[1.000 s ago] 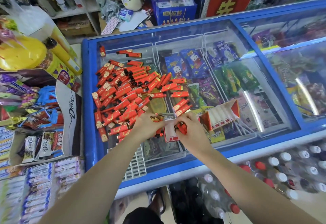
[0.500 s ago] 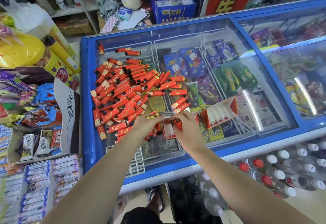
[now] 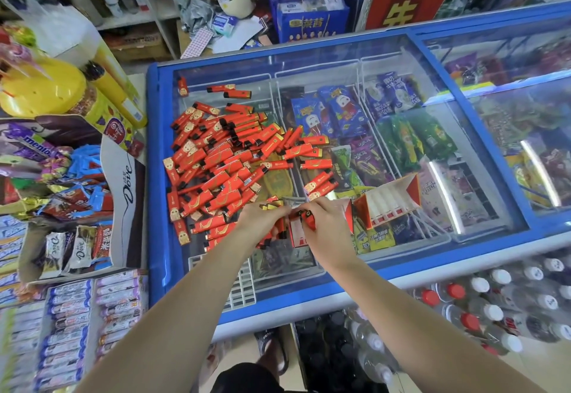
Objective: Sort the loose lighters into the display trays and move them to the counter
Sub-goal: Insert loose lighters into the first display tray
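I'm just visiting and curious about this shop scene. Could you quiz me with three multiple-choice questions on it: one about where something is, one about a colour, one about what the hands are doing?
1. Where does the pile of loose lighters lie?
A. On the glass lid of the freezer
B. On the floor
C. On a wall shelf

2. What colour is the freezer's frame?
A. Green
B. Blue
C. White

3. What is the right hand doing?
A. Hanging idle
B. Lying flat on the glass
C. Holding a red lighter over a display tray

Answers:
1 A: the lighters are spread over the glass, with ice-cream packets visible beneath.
2 B: the rim around the glass is blue.
3 C: its fingers curl round a lighter, close to the left hand, which grips several more lighters.
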